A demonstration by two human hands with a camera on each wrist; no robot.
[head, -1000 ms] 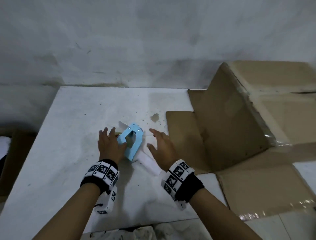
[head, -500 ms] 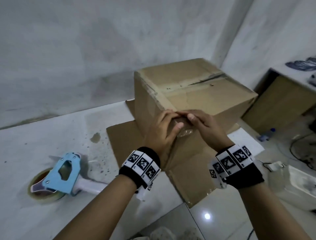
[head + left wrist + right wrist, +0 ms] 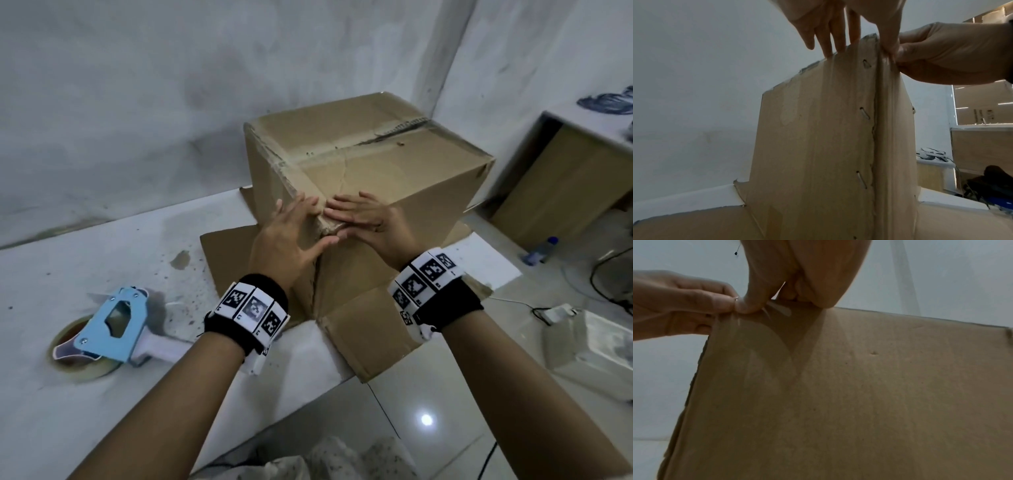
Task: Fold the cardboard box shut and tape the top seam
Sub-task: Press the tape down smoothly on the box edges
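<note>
- Cardboard box [image 3: 370,178], one: stands closed-side up on the white table [image 3: 85,267], toward its right end near the wall; bottom flaps splayed flat on the tabletop, one flap [image 3: 373,329] overhanging the table's front edge. A torn seam [image 3: 387,137] crosses the top face. Staples run down the near vertical corner in the left wrist view.
- Left hand [image 3: 291,236], one: fingers straight and spread, laid flat on the box's left side at its near top corner; thumb reaching across the corner edge. It grips nothing.
- Right hand [image 3: 370,222], one: fingers extended flat on the box's top at the same corner, thumb pressed against the front face just below the edge; its fingertips meet the left hand's. A strip of clear tape [image 3: 764,331] lies under the thumbs on the front face.
- Tape dispenser [image 3: 113,325], one: blue frame, white handle, lying on its side on the table near the front-left edge, well apart from the box, with its tape roll [image 3: 73,359] beneath.
- Wristbands, two: black with white marker tiles, one on each wrist.
- Bare tabletop lies between dispenser and box; the wall stands close behind the box.
- Plastic bottle [image 3: 541,251], one: on the floor off the table's right end, near a low cabinet [image 3: 565,171].
</note>
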